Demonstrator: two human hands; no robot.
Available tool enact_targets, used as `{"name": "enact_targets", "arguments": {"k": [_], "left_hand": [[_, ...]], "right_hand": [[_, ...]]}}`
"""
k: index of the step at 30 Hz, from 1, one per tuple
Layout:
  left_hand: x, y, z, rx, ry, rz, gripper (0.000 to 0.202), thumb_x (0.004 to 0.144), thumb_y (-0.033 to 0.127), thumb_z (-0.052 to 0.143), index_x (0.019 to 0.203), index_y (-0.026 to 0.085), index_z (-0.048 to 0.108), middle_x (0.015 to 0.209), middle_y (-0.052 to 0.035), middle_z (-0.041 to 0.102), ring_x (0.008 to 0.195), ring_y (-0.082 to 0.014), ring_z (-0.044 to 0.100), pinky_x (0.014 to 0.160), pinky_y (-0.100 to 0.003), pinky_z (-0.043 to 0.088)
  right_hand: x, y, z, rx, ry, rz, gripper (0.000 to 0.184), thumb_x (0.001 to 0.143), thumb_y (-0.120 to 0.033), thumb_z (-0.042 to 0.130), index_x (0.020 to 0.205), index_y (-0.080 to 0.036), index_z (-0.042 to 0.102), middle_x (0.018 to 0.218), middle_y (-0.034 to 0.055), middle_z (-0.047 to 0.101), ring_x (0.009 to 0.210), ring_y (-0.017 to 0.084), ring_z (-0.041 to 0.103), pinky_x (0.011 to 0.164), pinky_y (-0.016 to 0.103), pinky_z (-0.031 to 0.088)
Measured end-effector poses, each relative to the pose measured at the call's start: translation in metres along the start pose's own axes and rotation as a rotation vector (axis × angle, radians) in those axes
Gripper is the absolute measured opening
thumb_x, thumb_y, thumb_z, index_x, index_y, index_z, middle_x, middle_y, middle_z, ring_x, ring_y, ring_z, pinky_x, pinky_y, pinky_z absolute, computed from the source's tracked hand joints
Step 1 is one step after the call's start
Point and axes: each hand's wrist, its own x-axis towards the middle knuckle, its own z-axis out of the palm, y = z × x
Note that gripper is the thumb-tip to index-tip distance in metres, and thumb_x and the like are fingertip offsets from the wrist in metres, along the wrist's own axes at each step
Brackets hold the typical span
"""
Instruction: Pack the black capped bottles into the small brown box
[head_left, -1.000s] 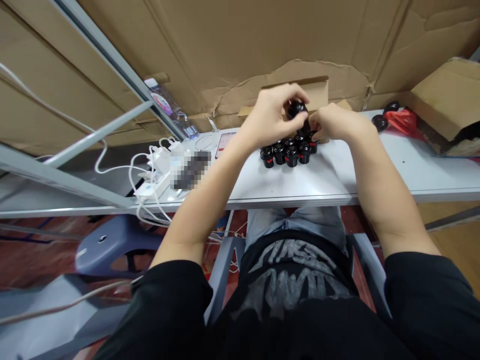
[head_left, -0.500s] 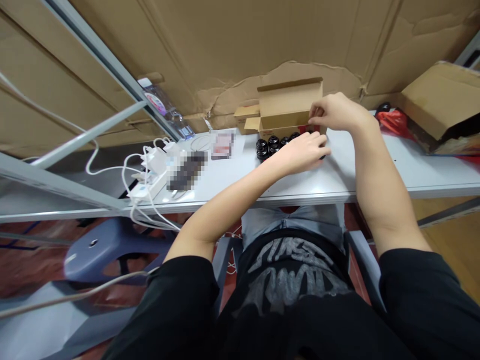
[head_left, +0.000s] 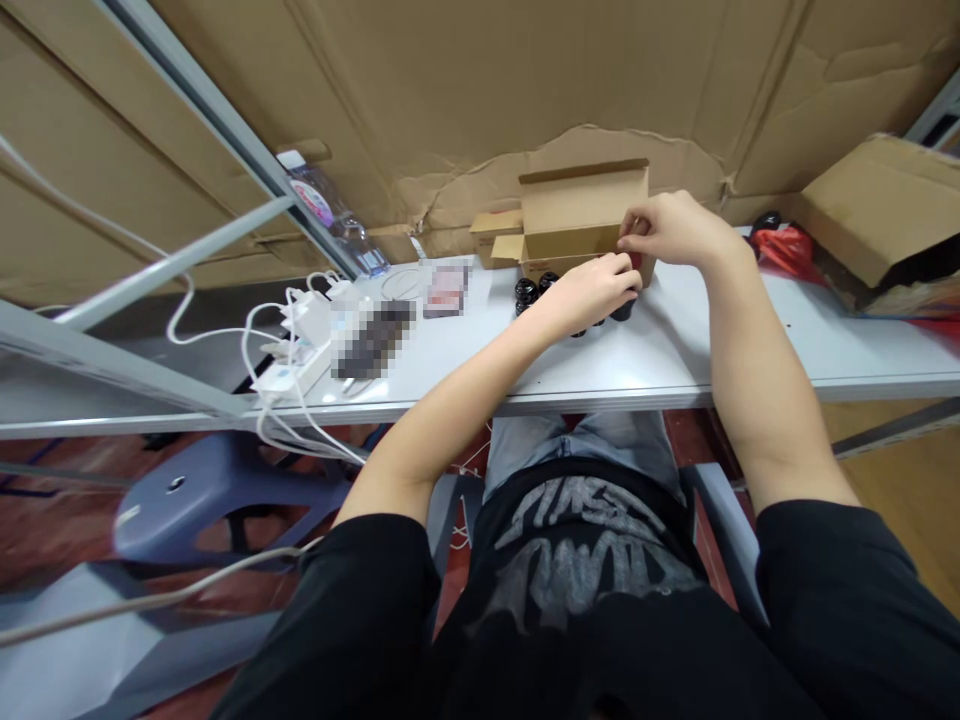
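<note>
- Head view: my right hand half curled, fingertips pinching the 3 o'clock edge of the open cardboard box.
- My left hand curled at the box's 6 o'clock; cannot tell if it holds anything.
- Small black cylindrical parts stand on the white surface at the box's 8 o'clock, partly under my left arm.

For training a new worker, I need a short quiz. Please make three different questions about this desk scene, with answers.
1. What does the right hand touch?
A. the cardboard box
B. the water bottle
C. the power strip

2. True or false: the black cylindrical items stand on the white table, outside the box.

3. Fill in the colour: the plastic bag at the far right of the table is ____.

Key: 1 A; 2 true; 3 red.
</note>
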Motion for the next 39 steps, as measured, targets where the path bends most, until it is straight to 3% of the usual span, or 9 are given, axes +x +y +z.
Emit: {"name": "enact_targets", "arguments": {"k": [5,9,11,14,18,21,27,34,39], "left_hand": [[-0.006,-0.001,-0.012,0.028,0.049,-0.071,0.029,0.127,0.035,0.063,0.141,0.020,0.082,0.144,-0.0204,0.082,0.143,-0.0401,0.075,0.126,-0.060,0.059],[-0.033,-0.011,-0.043,0.003,0.055,-0.156,0.038,0.127,0.049,0.062,0.147,0.023,0.081,0.152,-0.0190,0.080,0.151,-0.0412,0.071,0.135,-0.063,0.054],[-0.065,-0.028,-0.064,0.040,0.062,-0.317,0.048,0.124,0.060,0.065,0.152,0.023,0.079,0.158,-0.0205,0.078,0.157,-0.0443,0.067,0.140,-0.065,0.051],[-0.132,-0.066,-0.096,0.146,0.007,-0.709,0.075,0.115,0.075,0.072,0.164,0.019,0.072,0.168,-0.0246,0.073,0.165,-0.0499,0.061,0.145,-0.065,0.047],[-0.219,-0.111,-0.128,0.202,-0.250,-1.178,0.116,0.098,0.073,0.091,0.185,0.007,0.050,0.179,-0.0313,0.067,0.164,-0.0531,0.065,0.143,-0.061,0.053],[-0.252,-0.124,-0.134,0.157,-0.379,-1.328,0.125,0.101,0.071,0.088,0.192,0.003,0.037,0.192,-0.0292,0.058,0.170,-0.0517,0.063,0.147,-0.059,0.051],[-0.264,-0.127,-0.121,0.093,-0.332,-1.348,0.119,0.101,0.072,0.081,0.190,0.002,0.044,0.188,-0.0356,0.061,0.172,-0.0554,0.066,0.145,-0.062,0.054],[-0.267,-0.135,-0.124,0.115,-0.305,-1.388,0.116,0.098,0.074,0.084,0.186,0.007,0.049,0.185,-0.0320,0.066,0.170,-0.0542,0.068,0.145,-0.063,0.055],[-0.264,-0.128,-0.125,0.129,-0.273,-1.416,0.112,0.098,0.072,0.087,0.185,0.010,0.051,0.183,-0.0316,0.067,0.169,-0.0544,0.068,0.143,-0.064,0.056]], "right_hand": [[0.002,0.000,0.003,0.036,0.002,0.012,0.024,0.104,-0.046,0.080,0.118,-0.031,0.093,0.107,0.0123,0.094,0.115,0.045,0.088,0.110,0.057,0.068],[0.003,0.004,0.006,0.029,0.019,0.003,0.025,0.106,-0.050,0.078,0.116,-0.031,0.090,0.107,0.0121,0.094,0.111,0.042,0.086,0.108,0.055,0.067],[0.003,0.005,0.007,0.013,0.021,-0.004,0.027,0.107,-0.055,0.078,0.116,-0.032,0.089,0.108,0.0111,0.094,0.111,0.041,0.084,0.106,0.054,0.066],[0.002,0.004,0.007,-0.004,-0.017,-0.002,0.029,0.110,-0.059,0.076,0.117,-0.033,0.088,0.109,0.0079,0.094,0.107,0.037,0.081,0.102,0.051,0.064],[-0.002,-0.008,0.003,0.001,-0.045,-0.006,0.027,0.114,-0.052,0.074,0.117,-0.027,0.085,0.112,0.0107,0.094,0.107,0.032,0.076,0.097,0.046,0.056],[-0.006,-0.021,-0.001,-0.002,-0.059,-0.002,0.016,0.116,-0.039,0.073,0.113,-0.026,0.081,0.111,0.0123,0.092,0.107,0.032,0.076,0.096,0.046,0.054],[-0.009,-0.029,0.000,0.005,-0.102,0.009,0.011,0.118,-0.027,0.068,0.112,-0.024,0.077,0.115,0.0152,0.089,0.106,0.030,0.078,0.100,0.044,0.055],[-0.005,-0.021,0.005,0.001,-0.074,-0.004,0.020,0.116,-0.045,0.074,0.114,-0.026,0.081,0.108,0.0128,0.091,0.109,0.035,0.079,0.103,0.048,0.059],[-0.010,-0.031,0.001,0.015,-0.076,-0.009,0.011,0.117,-0.030,0.067,0.109,-0.026,0.075,0.110,0.0136,0.089,0.107,0.031,0.077,0.103,0.045,0.056]]}}
